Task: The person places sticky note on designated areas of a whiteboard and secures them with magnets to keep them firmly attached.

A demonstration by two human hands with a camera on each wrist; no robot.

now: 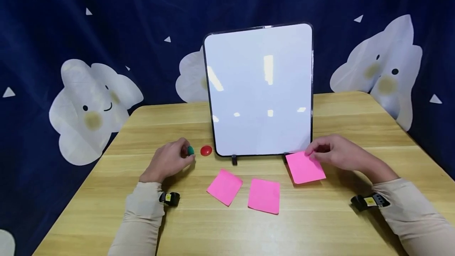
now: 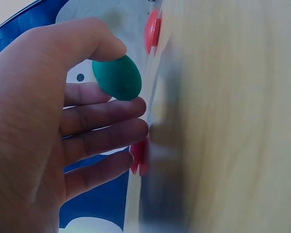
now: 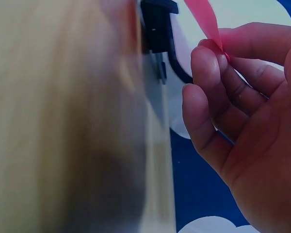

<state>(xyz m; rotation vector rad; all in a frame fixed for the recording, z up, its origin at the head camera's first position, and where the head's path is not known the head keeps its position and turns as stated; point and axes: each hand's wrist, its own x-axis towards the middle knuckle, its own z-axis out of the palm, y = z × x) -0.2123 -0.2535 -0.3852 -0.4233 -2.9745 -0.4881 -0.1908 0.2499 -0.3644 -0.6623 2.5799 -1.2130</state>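
My left hand (image 1: 170, 160) pinches a green round magnet (image 2: 117, 77) between thumb and forefinger, just above the table. Beside it, a red round magnet (image 1: 206, 150) lies near the lower left corner of the whiteboard (image 1: 261, 90). Another red magnet (image 2: 138, 155) shows behind the fingers in the left wrist view; the hand hides it from the head camera. With thumb and fingertips, my right hand (image 1: 339, 153) grips one edge of a pink sticky note (image 1: 306, 169), which overlaps the board's lower right corner in the head view.
Two more pink sticky notes, a tilted one (image 1: 225, 187) and a straighter one (image 1: 264, 196), lie on the wooden table (image 1: 199, 228) before the board. Black feet (image 1: 234, 160) support the upright whiteboard. Behind hangs a dark blue curtain (image 1: 149, 7) with clouds.
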